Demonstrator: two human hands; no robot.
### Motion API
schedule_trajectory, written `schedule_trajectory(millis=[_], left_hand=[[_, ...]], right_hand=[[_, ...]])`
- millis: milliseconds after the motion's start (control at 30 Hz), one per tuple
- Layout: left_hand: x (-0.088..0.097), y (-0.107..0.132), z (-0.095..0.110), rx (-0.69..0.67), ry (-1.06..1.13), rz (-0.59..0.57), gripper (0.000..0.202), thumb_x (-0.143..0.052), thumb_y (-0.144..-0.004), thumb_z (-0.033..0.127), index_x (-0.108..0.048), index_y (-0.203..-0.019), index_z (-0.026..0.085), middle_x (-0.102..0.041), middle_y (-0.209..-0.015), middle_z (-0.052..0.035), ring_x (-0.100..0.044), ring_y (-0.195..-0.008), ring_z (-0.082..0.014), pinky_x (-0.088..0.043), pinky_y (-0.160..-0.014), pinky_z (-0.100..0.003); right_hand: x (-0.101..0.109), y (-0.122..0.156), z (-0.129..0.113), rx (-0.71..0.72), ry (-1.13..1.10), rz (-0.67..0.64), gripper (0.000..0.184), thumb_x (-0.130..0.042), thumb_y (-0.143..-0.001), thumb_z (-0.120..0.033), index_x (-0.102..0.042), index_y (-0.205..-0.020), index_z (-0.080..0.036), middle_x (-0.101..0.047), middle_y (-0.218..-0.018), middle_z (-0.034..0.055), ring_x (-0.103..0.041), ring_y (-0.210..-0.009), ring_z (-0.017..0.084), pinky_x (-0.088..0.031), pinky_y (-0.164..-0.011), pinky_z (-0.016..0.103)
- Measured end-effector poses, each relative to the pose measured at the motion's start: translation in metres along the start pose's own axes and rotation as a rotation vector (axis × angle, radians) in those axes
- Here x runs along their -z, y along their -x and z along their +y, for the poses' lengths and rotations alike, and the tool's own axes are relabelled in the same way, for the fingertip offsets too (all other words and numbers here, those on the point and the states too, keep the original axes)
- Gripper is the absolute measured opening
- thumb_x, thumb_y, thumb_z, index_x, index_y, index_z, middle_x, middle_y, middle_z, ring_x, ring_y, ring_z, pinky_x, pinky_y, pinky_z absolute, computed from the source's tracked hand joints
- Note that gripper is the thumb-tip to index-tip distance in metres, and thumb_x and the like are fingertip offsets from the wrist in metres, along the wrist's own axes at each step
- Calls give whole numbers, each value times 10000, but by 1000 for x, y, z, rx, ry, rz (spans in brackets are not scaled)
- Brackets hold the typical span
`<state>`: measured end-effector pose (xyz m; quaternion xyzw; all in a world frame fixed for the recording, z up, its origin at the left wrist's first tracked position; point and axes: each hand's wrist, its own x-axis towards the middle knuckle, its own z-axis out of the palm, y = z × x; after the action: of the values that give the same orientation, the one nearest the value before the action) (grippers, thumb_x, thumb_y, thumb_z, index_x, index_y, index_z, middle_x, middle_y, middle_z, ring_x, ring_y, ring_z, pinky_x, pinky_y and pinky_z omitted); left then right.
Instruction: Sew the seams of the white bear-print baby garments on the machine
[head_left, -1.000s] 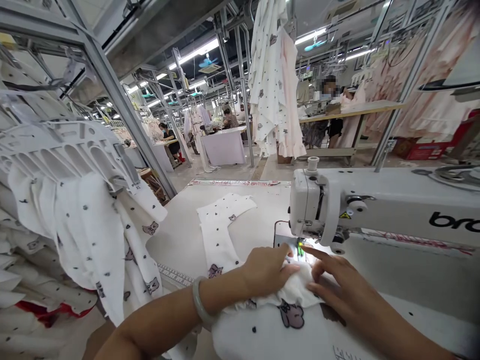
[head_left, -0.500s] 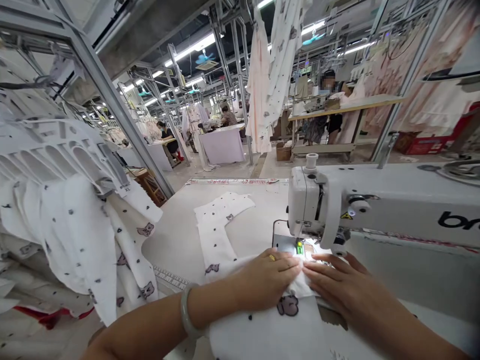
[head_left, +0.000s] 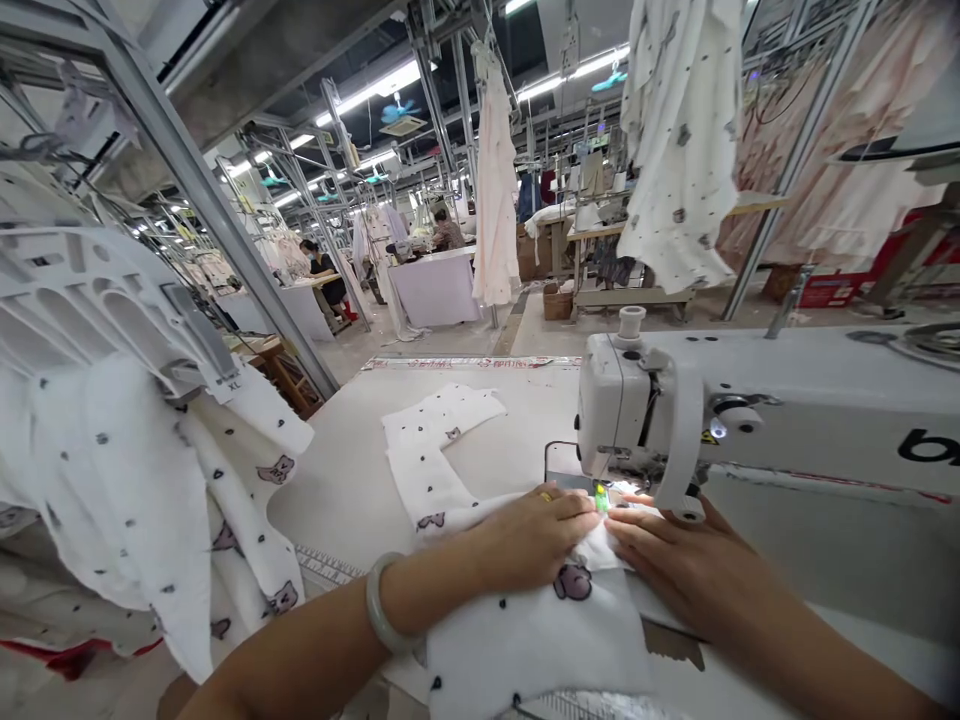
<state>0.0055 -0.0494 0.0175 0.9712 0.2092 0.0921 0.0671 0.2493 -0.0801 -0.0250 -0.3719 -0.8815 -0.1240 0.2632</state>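
White printed fabric (head_left: 540, 640) with small dark motifs and a purple-grey animal print runs up to the needle area of a white sewing machine (head_left: 619, 400). My left hand (head_left: 532, 535) lies on this fabric, fingers stretched toward the green-and-yellow part (head_left: 601, 498) by the presser foot; its thumb is hidden. Just right of the needle, my right hand (head_left: 667, 545) rests flat, fingers extended, their tips by the fabric's edge. Both hands press on the cloth rather than wrap it. Further left, a narrow printed piece (head_left: 427, 450) extends across the table; its join to the fabric is unclear.
Printed pieces (head_left: 127, 490) hang from a white clamp-type hanger (head_left: 97, 300) marked XL at my left. A measuring tape strip (head_left: 330, 568) shows beside my left forearm. Beyond the table (head_left: 330, 470), garments (head_left: 682, 150) hang overhead, and people sit at other workstations.
The fabric beneath my hands has slid forward toward the needle, baring its lower edge. My hands stay nearly in place. The hanging printed garment now appears further right, apart from the pink one.
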Motion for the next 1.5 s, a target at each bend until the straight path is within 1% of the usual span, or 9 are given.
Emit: schedule_trajectory(millis=[133,300,533,667,767,967,1100,1267,1500], left_hand=[[2,-3,-1,5,34,-19,347,-452,-944,41,-574,-1266,74,-611,-1339,-174,-583,-1248,-277,-439,-1119,-391],[1,-4,-3,0,71,-7,346,-439,-974,63,-562,-1297,66,-607,-1365,-185,-571,-1280,-275,-429,-1136,-399],[2,0,-1,19,12,22,341,-448,-1006,96,-573,-1322,131,-629,-1370,-147,-571,-1296,-254,-429,-1127,-417],[0,4,-1,-93,-45,55,302,-443,-1015,91,-638,-1238,151,-709,-1232,-96,-603,-1243,-213,-432,-1126,-363],[-2,3,-3,-154,-48,21,302,-440,-988,44,-666,-1180,103,-734,-1142,-108,-640,-1156,-205,-466,-1093,-320],[4,-5,-3,-79,-88,8,268,-473,-1015,103,-635,-1224,58,-681,-1252,-159,-609,-1224,-236,-445,-1137,-340],[8,-1,2,-108,-158,7,283,-474,-1033,123,-612,-1277,83,-684,-1243,-129,-594,-1243,-235,-436,-1141,-372],[6,3,4,-96,-73,-6,270,-466,-1049,138,-629,-1261,99,-710,-1231,-99,-596,-1261,-202,-460,-1128,-333],[6,-5,-14,-4,-33,-28,321,-461,-1028,87,-605,-1315,107,-612,-1423,-113,-546,-1348,-212,-438,-1161,-328]], right_hand=[[0,-1,0,-18,-2,-11,333,-360,-1080,-282,-691,-1069,-315,-782,-1091,-50,-734,-903,199,-312,-1016,433],[4,-1,-2,-23,-8,-15,350,-341,-1088,-274,-689,-1060,-309,-780,-1073,-53,-726,-875,192,-301,-1041,436],[11,1,-3,88,-66,102,421,-250,-1120,-272,-670,-1108,-291,-764,-1047,-36,-682,-947,187,-218,-1132,401],[9,2,-5,76,-102,135,422,-270,-1117,-325,-690,-1094,-294,-750,-1032,-14,-658,-971,194,-193,-1173,421],[10,1,-7,72,-73,127,423,-277,-1109,-307,-698,-1074,-288,-739,-1020,6,-643,-947,203,-179,-1188,445],[17,1,-2,43,-17,85,364,-327,-1074,-200,-685,-1092,-264,-725,-1001,19,-645,-949,195,-132,-1221,439],[26,1,-1,66,-83,-34,271,-411,-1058,-247,-674,-1100,-300,-712,-1041,6,-669,-941,191,-171,-1192,464],[31,0,-6,41,-138,-130,280,-429,-1039,-219,-653,-1176,-315,-701,-1033,1,-685,-931,190,-215,-1140,462],[22,2,0,53,-30,-72,245,-492,-1028,-320,-599,-1243,-273,-708,-1128,18,-666,-1002,216,-49,-1190,442]])
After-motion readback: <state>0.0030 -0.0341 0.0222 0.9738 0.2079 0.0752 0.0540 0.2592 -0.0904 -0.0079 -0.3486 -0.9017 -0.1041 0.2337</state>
